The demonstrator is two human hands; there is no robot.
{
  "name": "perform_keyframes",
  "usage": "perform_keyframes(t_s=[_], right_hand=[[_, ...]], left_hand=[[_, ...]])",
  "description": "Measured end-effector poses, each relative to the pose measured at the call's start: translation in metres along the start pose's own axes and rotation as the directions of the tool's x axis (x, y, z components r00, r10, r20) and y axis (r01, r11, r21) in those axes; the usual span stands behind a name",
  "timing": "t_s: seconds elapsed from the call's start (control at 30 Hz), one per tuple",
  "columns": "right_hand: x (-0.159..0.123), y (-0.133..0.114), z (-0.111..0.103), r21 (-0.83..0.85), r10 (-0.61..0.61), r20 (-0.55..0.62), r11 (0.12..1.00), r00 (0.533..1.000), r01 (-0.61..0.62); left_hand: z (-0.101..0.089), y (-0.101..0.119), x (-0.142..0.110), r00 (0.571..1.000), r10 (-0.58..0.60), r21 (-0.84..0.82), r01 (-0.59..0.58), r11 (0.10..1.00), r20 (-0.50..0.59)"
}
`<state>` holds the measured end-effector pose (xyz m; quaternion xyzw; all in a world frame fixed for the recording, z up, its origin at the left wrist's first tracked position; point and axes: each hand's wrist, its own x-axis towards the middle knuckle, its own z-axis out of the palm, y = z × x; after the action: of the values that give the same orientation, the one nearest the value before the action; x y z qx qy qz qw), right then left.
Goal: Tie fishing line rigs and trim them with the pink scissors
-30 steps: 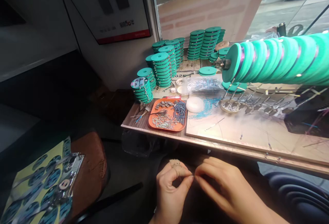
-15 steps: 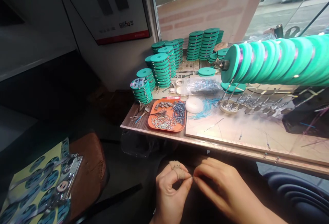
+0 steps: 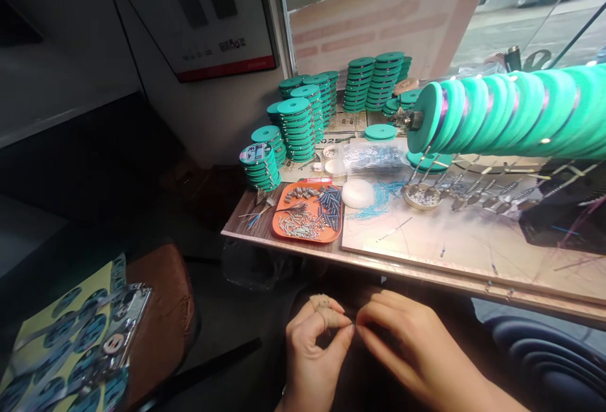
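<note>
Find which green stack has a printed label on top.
The leftmost, frontmost stack: a printed label sits on top. Neighbouring stacks' visible tops are plain green.

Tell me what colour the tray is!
The tray is orange. It shows best in the head view.

Single view: camera worn on the person's head, looking forward and down. Nearest the lens, at bottom centre, left hand [image 3: 312, 356] and right hand [image 3: 408, 335], seen from above and behind. Tabletop [image 3: 237, 226] lies beyond them at middle range; its front edge slopes down to the right, so the view meets it obliquely. Field is wide: brown seat [image 3: 163, 308] at lower left, seen from above; wall poster [image 3: 208, 27] at upper left and window [image 3: 534, 24] at upper right, both farther back.
</note>
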<state>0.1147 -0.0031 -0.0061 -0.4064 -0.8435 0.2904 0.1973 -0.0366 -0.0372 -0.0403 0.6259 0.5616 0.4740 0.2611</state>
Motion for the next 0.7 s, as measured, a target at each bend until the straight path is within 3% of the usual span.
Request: perform_keyframes(t_s=[0.7], right_hand=[[0.0011, -0.0007, 0.0016, -0.008, 0.018, 0.014, 1.0, 1.0, -0.018]], left_hand=[[-0.0017, 0.0034, 0.0003, 0.992, 0.125, 0.142, -0.124, 0.982, 0.001]])
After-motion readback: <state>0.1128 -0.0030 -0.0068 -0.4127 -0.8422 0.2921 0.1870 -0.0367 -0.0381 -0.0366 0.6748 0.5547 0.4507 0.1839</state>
